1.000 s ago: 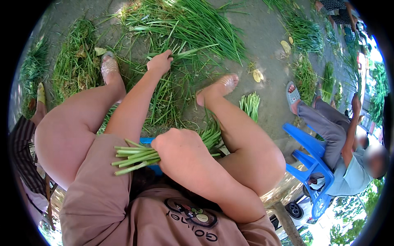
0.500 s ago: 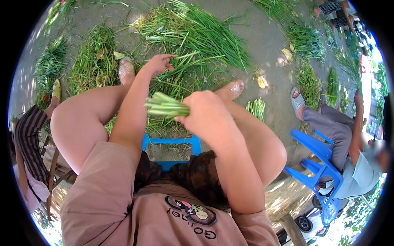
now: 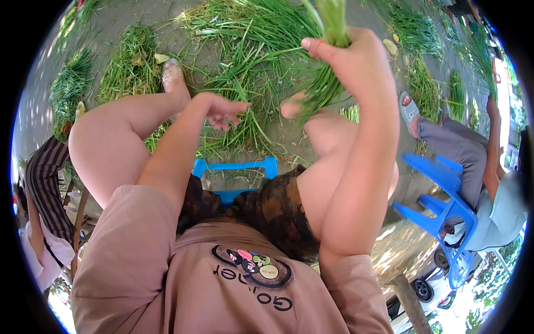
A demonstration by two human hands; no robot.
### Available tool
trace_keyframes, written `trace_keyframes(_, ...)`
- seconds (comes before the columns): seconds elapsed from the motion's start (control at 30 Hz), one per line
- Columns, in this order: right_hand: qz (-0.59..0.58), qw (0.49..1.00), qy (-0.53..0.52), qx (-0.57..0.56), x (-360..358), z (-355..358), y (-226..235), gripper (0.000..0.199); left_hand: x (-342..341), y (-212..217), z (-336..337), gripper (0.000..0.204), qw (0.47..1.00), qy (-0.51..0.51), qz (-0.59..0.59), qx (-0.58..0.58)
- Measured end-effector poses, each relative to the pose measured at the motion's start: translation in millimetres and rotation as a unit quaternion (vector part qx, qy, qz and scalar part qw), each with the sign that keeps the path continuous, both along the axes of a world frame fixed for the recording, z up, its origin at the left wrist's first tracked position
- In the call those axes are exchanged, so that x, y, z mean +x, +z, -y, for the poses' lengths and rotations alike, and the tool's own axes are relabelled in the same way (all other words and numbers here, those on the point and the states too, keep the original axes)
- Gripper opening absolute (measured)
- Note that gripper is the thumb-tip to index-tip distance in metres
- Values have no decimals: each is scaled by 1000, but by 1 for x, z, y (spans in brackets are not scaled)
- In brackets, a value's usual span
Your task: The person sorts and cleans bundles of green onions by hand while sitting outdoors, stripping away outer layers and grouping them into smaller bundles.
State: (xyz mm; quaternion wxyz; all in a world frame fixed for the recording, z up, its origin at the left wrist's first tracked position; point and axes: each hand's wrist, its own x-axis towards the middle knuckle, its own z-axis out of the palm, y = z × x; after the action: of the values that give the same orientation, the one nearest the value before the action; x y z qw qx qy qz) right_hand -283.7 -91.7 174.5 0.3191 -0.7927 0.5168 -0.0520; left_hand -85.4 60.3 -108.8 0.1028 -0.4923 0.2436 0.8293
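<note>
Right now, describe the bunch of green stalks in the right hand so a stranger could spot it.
Start at the loose greens strewn over the ground ahead of the knees. Above them, the raised right hand clasps the bunch of green stalks. It alone is gathered tight and lifted off the ground.

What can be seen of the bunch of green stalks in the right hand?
The bunch is a thick sheaf of long, thin green stalks, fresh-looking. The right hand grips it around the middle, raised in front of the camera. The pale green cut ends stick up above the fist, out of the frame; the darker leaves hang down and fan out below it, beside the right knee. The left hand is apart from it.
</note>
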Motion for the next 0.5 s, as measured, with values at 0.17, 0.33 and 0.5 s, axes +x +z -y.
trace_keyframes(0.17,41,998,-39,-10,-13,-8,15,39,-23,-11,-65,68,966,-225,124,39)
trace_keyframes(0.33,6,997,-76,14,4,-26,49,33,-21,-45,-19,61,926,-109,197,-304)
trace_keyframes(0.5,72,997,7,22,-10,-19,26,32,-60,-27,18,60,851,-216,216,-426)
